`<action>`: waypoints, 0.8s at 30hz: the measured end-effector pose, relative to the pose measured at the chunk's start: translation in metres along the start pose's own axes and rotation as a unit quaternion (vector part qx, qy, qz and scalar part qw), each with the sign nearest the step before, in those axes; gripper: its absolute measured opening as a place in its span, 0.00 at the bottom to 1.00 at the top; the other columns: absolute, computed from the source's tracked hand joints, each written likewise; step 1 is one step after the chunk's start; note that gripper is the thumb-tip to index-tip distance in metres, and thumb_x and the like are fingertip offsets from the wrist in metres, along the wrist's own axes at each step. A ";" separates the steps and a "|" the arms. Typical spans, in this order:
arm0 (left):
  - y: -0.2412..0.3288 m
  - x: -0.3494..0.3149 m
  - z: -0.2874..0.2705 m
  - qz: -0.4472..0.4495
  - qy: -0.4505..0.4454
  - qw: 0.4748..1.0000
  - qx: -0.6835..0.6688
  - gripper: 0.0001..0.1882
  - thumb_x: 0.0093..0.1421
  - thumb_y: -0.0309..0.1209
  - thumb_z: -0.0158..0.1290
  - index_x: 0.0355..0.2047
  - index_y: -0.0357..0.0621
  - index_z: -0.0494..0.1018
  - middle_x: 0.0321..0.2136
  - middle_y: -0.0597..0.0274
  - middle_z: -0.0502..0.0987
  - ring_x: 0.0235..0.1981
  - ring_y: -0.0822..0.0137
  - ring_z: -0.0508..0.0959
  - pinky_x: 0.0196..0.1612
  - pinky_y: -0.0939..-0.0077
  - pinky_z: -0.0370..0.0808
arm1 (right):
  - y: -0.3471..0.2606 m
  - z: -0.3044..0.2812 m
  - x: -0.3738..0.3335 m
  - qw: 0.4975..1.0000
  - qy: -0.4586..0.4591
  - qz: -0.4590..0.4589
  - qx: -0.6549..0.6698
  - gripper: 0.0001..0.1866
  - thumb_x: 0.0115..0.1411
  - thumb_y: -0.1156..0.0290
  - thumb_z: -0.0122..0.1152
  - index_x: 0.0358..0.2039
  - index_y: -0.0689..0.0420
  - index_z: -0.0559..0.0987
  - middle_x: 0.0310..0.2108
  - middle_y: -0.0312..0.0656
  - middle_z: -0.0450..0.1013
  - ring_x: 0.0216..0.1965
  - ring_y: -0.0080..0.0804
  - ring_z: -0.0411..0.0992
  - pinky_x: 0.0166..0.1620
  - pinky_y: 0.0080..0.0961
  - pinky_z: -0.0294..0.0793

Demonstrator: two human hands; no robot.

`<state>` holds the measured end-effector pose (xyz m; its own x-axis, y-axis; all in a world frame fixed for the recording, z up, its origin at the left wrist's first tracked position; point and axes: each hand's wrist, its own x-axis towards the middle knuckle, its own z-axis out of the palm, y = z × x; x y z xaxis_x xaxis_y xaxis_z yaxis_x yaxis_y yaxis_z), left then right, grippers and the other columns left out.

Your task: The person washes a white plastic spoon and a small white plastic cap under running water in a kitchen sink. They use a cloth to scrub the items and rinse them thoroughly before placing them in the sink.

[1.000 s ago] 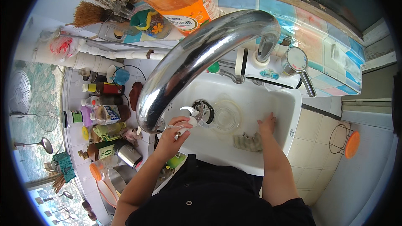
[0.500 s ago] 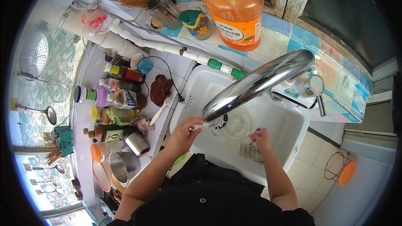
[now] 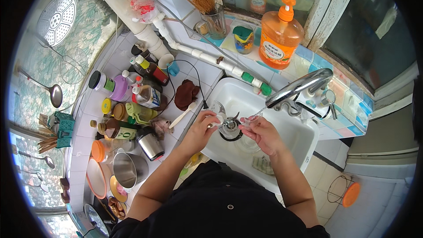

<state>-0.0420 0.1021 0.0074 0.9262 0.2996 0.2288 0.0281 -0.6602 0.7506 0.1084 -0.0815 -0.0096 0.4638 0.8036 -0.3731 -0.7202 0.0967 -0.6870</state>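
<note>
Over the white sink (image 3: 306, 143), my left hand (image 3: 203, 128) grips a whitish and clear part with small metal blades (image 3: 230, 124), which looks like a blender blade assembly. A curved black band (image 3: 231, 139) shows just under the blades; whether it is joined to them I cannot tell. My right hand (image 3: 263, 133) is beside the blades, palm turned up and fingers curled around something clear and wet that I cannot make out. Water runs from the chrome faucet (image 3: 304, 87) onto that hand. A round clear dish (image 3: 250, 144) sits in the sink, near a checked cloth (image 3: 263, 164).
Bottles and jars crowd the left counter, with a steel pot (image 3: 131, 169) and a steel flask (image 3: 150, 143). A black cable (image 3: 200, 77) hangs near the sink's left rim. An orange pump bottle (image 3: 280, 44) stands on the tiled ledge behind.
My right hand has moved up from near the cloth to the faucet's stream, beside the blades. My left hand has risen slightly with its part. The view has shifted, showing more of the window.
</note>
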 end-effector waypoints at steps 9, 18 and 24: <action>-0.004 0.000 -0.014 -0.072 0.016 0.995 -0.072 0.13 0.55 0.19 0.50 0.39 0.46 0.68 0.39 0.60 0.71 0.37 0.64 0.72 0.38 0.75 0.70 | 0.002 0.008 0.007 0.991 0.119 0.015 -0.063 0.08 0.64 0.66 0.45 0.32 0.56 0.69 0.33 0.44 0.74 0.32 0.29 0.75 0.37 0.22 0.74; -0.011 0.004 -0.009 -0.047 0.044 0.973 -0.220 0.15 0.59 0.18 0.42 0.46 0.44 0.63 0.42 0.62 0.71 0.44 0.70 0.70 0.46 0.77 0.67 | -0.001 -0.004 0.012 0.990 0.127 -0.012 -0.063 0.10 0.65 0.64 0.42 0.38 0.55 0.70 0.33 0.38 0.74 0.36 0.23 0.72 0.36 0.18 0.69; 0.003 0.004 -0.019 -0.052 0.051 0.963 -0.259 0.15 0.59 0.18 0.41 0.47 0.44 0.62 0.43 0.61 0.70 0.44 0.70 0.70 0.47 0.77 0.67 | -0.019 0.008 -0.001 0.996 0.081 -0.025 -0.022 0.14 0.61 0.75 0.48 0.48 0.60 0.66 0.43 0.45 0.71 0.42 0.29 0.72 0.46 0.23 0.72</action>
<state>-0.0452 0.1145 0.0224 0.8862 0.4289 0.1751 -0.0969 -0.1980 0.9754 0.1174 -0.0796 0.0085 0.5776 0.6928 -0.4317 -0.6728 0.1045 -0.7324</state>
